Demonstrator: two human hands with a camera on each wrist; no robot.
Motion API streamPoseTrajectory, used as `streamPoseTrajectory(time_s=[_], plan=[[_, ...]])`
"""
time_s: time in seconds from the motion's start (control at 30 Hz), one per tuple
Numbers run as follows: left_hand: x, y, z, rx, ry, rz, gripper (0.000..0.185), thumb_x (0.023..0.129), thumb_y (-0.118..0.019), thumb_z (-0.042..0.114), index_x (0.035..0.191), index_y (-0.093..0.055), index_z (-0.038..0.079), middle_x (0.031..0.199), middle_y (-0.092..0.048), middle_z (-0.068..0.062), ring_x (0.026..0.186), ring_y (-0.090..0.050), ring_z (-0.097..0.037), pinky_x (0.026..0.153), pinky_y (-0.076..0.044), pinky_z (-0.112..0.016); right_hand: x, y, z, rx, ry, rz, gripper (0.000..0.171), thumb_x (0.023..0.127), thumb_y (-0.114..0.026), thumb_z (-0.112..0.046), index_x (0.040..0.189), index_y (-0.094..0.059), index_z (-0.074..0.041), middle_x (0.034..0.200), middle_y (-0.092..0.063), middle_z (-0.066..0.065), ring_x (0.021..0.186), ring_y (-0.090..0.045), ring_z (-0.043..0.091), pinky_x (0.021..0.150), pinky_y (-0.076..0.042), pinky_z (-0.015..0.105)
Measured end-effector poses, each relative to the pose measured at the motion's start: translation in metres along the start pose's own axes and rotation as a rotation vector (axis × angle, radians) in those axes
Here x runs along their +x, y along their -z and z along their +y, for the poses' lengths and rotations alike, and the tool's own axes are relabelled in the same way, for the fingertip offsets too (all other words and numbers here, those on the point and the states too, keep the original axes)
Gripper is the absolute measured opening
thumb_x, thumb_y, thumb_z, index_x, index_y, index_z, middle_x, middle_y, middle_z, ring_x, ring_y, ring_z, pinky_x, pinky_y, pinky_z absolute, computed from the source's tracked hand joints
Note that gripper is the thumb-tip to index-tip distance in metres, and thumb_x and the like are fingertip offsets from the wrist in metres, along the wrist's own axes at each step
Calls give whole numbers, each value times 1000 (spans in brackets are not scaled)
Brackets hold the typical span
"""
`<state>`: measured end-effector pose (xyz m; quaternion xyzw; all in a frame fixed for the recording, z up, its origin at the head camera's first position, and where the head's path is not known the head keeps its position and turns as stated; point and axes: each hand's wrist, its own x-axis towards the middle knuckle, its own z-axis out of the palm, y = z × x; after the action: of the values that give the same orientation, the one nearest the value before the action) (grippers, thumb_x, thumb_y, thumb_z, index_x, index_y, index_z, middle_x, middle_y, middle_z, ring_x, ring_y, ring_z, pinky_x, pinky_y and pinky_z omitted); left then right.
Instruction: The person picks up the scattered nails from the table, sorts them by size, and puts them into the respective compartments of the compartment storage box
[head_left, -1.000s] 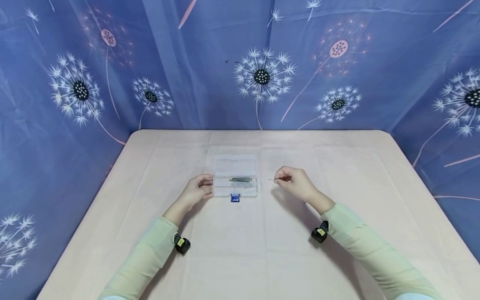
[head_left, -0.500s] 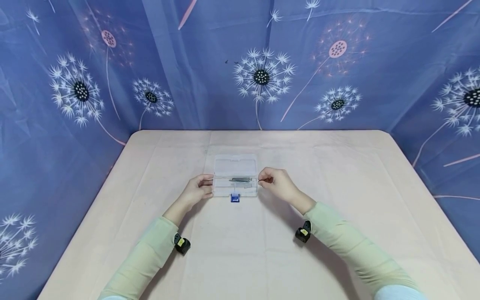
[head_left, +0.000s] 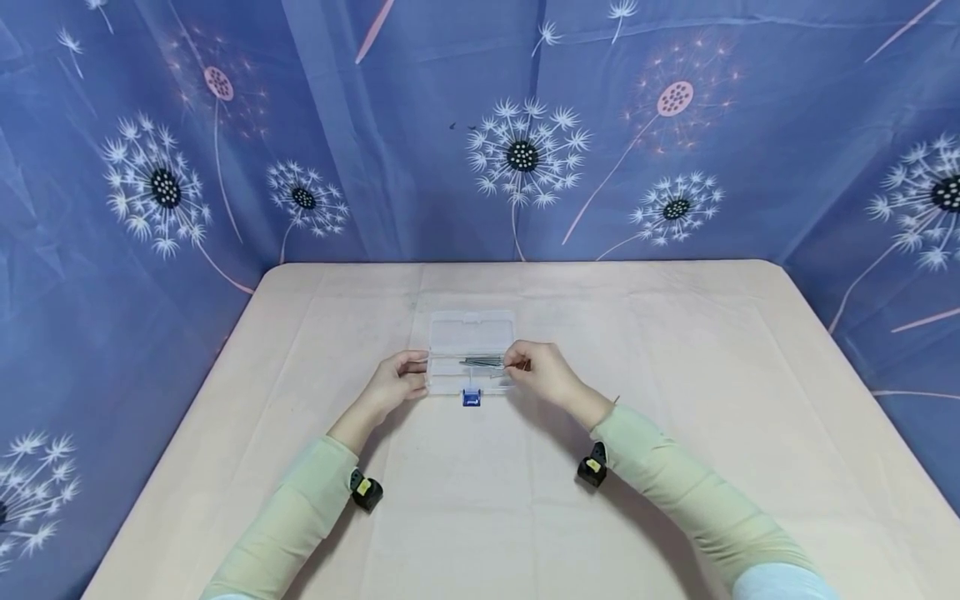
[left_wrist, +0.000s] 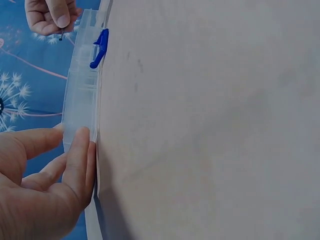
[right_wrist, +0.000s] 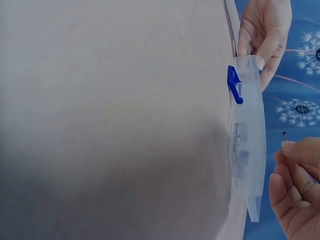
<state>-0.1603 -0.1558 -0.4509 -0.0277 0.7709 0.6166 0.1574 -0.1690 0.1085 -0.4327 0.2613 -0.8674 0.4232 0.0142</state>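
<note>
A clear plastic box (head_left: 446,385) lies on the table with its lid (head_left: 472,333) folded back and its blue latch (head_left: 471,398) toward me. Inside, several thin dark metal nails (head_left: 480,362) lie side by side in the rear part, and a smaller piece (head_left: 495,375) lies nearer the front. My left hand (head_left: 393,379) grips the box's left end, thumb and fingers on opposite sides. My right hand (head_left: 543,371) is over the box's right end. Its thumb and fingertips pinch a thin nail (left_wrist: 61,36); only its dark end shows, the rest hidden by the fingers.
A pale cloth covers the table (head_left: 480,500). Behind it and at both sides hangs a blue curtain (head_left: 420,183) with dandelion prints. A small black camera (head_left: 367,493) is worn on the left wrist, another black camera (head_left: 592,467) on the right.
My right hand has moved left with the pinched nail, from beside the box to over its right end. My left hand has kept its grip on the box.
</note>
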Motion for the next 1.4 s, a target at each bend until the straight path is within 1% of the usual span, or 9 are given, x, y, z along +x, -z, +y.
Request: streamPoseTrajectory(time_s=[0.1,0.2,0.33,0.6,0.73,0.83,1.0,1.23,1.4], plan=[[0,0,0,-7,3,7,45,92,-49,-8,136,-42,-8,129,-49,-31,100,-59,-23,84,-59,-27,2,-3,0,-5,1,-14,6,81,-67,4,85,-66,0,82,-69,11,75,-63,20,67,-57,23],[1,-1,-1,-12,-2,6,45,91,-50,-8,136,-42,-9,129,-49,-32,99,-60,-23,85,-59,-28,2,-4,2,-12,2,-47,6,82,-66,3,88,-66,1,85,-70,11,77,-64,20,69,-57,23],[1,-1,-1,-22,-2,3,45,91,-51,-8,136,-42,-9,129,-49,-32,98,-60,-21,85,-59,-28,1,-3,4,-3,0,-88,10,82,-65,3,92,-68,3,89,-70,12,81,-64,22,72,-57,24],[0,1,-1,-12,-19,-10,45,92,-49,-6,136,-41,-9,130,-48,-33,102,-59,-25,87,-58,-30,-5,7,4,21,51,-111,18,83,-65,2,100,-66,7,99,-69,19,83,-64,27,75,-60,34],[1,1,-1,-20,-11,-11,45,92,-50,-6,136,-41,-8,130,-48,-32,103,-59,-25,86,-58,-29,-11,19,3,-8,95,-108,20,82,-64,4,101,-65,7,98,-68,20,82,-63,28,72,-60,38],[1,1,-1,-20,-8,-12,45,92,-50,-7,136,-41,-9,131,-48,-32,102,-59,-24,86,-58,-28,-15,30,7,-44,115,-98,21,80,-65,5,101,-65,6,97,-68,19,81,-62,29,70,-59,40],[1,1,-1,-15,-3,-9,45,91,-49,-7,136,-41,-9,131,-48,-32,101,-59,-23,86,-58,-27,-22,51,18,-87,87,-91,22,79,-65,5,101,-66,5,96,-68,18,82,-61,30,70,-58,45],[2,-1,-2,-13,2,-23,46,91,-49,-7,136,-41,-9,131,-47,-32,101,-59,-23,85,-58,-27,-35,76,31,-141,44,-124,24,80,-66,5,103,-65,5,97,-67,18,86,-60,31,72,-57,47],[2,1,-2,-24,9,-19,47,92,-49,-7,137,-40,-8,132,-46,-31,105,-58,-27,87,-58,-28,-42,91,37,-199,50,-153,25,79,-66,5,104,-64,5,96,-66,18,86,-60,32,73,-56,48]])
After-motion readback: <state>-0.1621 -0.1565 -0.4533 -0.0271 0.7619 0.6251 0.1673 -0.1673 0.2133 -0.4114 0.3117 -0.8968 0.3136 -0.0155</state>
